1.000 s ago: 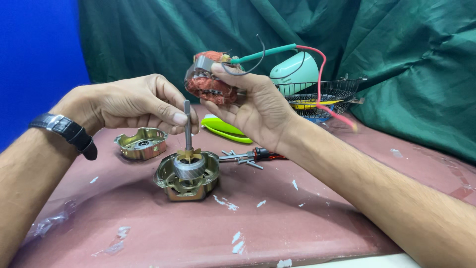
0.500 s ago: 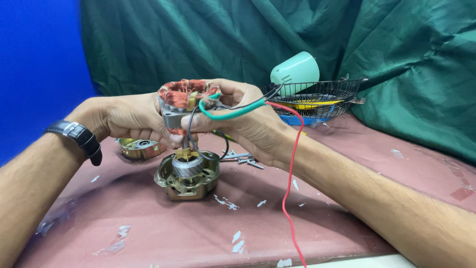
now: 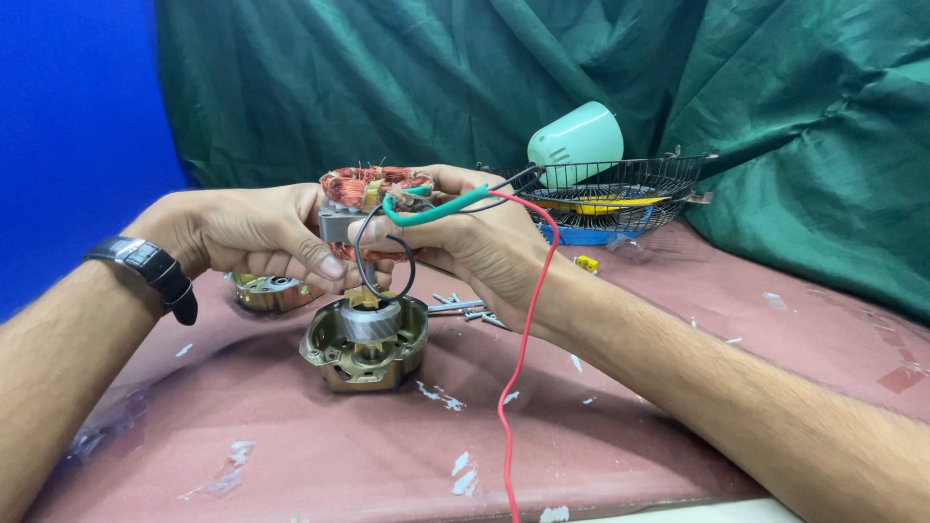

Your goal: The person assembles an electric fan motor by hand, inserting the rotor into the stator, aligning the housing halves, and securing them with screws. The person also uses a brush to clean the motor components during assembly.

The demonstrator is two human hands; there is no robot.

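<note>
Above the counter (image 3: 291,455) both my hands, left hand (image 3: 257,237) and right hand (image 3: 484,242), grip the copper-wound stator (image 3: 373,199), just over the rotor housing (image 3: 363,339); its red wire (image 3: 523,339) dangles down.

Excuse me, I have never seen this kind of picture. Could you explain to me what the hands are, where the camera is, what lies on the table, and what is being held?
The camera sits on a person's head and looks down at their own two bare hands. The left hand, with a black wristwatch, and the right hand together hold a motor winding of copper wire, above a metal motor housing that stands on the worn reddish table. Red, green and black wires hang from the winding. Also on the table: a second metal housing part, some screws, and a wire basket with a pale green cone.
</note>
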